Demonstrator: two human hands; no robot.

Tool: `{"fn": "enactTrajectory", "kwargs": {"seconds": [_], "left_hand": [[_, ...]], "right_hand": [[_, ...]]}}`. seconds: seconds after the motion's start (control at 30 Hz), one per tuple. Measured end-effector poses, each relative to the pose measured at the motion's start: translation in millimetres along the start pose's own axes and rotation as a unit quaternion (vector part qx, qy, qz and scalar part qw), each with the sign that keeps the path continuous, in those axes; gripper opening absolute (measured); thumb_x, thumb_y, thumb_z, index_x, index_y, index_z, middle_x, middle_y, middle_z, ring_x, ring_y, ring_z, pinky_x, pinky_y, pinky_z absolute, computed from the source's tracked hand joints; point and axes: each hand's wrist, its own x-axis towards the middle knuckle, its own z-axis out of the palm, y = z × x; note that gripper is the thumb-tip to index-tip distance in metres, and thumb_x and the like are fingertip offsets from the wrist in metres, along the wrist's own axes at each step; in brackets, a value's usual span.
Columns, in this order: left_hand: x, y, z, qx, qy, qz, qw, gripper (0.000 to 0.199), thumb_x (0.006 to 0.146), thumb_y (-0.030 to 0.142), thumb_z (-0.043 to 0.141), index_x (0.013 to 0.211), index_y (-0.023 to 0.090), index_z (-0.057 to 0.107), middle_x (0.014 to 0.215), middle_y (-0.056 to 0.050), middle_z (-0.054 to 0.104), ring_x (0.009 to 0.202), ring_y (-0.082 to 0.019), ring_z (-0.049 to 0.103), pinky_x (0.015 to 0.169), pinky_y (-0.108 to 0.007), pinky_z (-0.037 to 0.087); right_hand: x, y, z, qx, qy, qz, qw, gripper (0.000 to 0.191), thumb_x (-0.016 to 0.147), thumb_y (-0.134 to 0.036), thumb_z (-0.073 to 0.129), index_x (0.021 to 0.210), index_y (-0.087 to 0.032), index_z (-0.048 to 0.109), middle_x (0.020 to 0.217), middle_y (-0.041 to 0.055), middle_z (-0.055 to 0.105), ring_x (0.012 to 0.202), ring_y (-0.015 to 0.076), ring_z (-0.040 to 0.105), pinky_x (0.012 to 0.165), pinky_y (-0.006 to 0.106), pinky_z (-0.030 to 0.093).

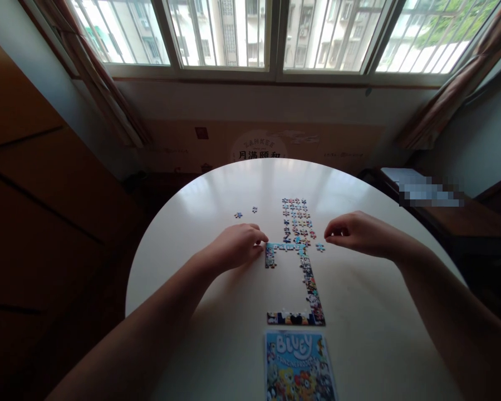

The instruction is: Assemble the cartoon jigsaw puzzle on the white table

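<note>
A partly joined jigsaw puzzle (pixel 312 284) lies on the table, with parts of its top, left, right and bottom borders connected around a bare middle. My left hand (pixel 241 244) is at its top left corner, index fingertip at the edge and thumb apart below. To the right, my right hand (pixel 353 233) is held with fingertips and thumb together; anything between them is too small to make out. A loose blue puzzle piece (pixel 320 247) lies just left of and below its fingertips. Rows of loose puzzle pieces (pixel 294 214) stand above the top border.
Two separate pieces, a left one (pixel 238 215) and a right one (pixel 254 209), lie beyond my left hand. A Bluey picture sheet (pixel 298 365) lies nearest me on the round white table (pixel 183 223). A wooden side surface (pixel 480 217) stands at the right.
</note>
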Motion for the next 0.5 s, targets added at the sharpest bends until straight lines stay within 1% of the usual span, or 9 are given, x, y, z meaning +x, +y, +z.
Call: {"fn": "enactTrajectory", "kwargs": {"seconds": [0.07,0.2,0.27,0.4,0.5], "left_hand": [[0,-1,0.2,0.004,-0.001,0.004,1.000,0.028,0.093,0.026,0.054,0.108,0.024,0.077,0.107,-0.006,0.074,0.087,-0.018,0.067,0.071,-0.028,0.048],[1,1,-1.0,0.010,-0.003,0.004,1.000,0.027,0.094,0.027,0.054,0.106,0.025,0.078,0.105,-0.006,0.074,0.086,-0.019,0.067,0.071,-0.029,0.048],[0,2,-1.8,0.003,-0.005,-0.001,1.000,0.026,0.094,0.027,0.055,0.107,0.025,0.078,0.105,-0.007,0.074,0.086,-0.019,0.067,0.070,-0.029,0.049],[0,2,-2.1,-0.010,-0.005,-0.005,1.000,0.026,0.094,0.028,0.057,0.107,0.025,0.078,0.106,-0.008,0.074,0.088,-0.020,0.067,0.071,-0.029,0.051],[0,1,-1.8,-0.005,-0.004,-0.004,1.000,0.026,0.094,0.029,0.056,0.107,0.025,0.078,0.106,-0.008,0.074,0.089,-0.020,0.067,0.071,-0.029,0.051]], "right_hand": [[0,4,-2,-0.002,0.003,0.006,1.000,0.019,0.085,-0.035,0.064,0.084,-0.023,0.078,0.073,0.0024,0.071,0.062,0.0143,0.061,0.057,0.027,0.043],[2,7,1,0.005,-0.060,0.007,0.998,0.014,0.082,-0.032,0.067,0.084,-0.023,0.077,0.075,0.0030,0.071,0.064,0.0151,0.062,0.057,0.027,0.044],[4,7,6,0.010,-0.074,0.003,0.997,0.012,0.080,-0.031,0.068,0.080,-0.022,0.075,0.076,0.0036,0.071,0.063,0.0155,0.062,0.056,0.027,0.043],[8,8,15,0.015,-0.057,0.000,0.998,0.012,0.080,-0.032,0.069,0.078,-0.021,0.072,0.078,0.0037,0.071,0.064,0.0156,0.061,0.056,0.027,0.041],[10,10,17,0.021,-0.044,-0.004,0.999,0.013,0.079,-0.031,0.070,0.088,-0.022,0.074,0.083,0.0034,0.073,0.068,0.0157,0.063,0.060,0.027,0.044]]}}
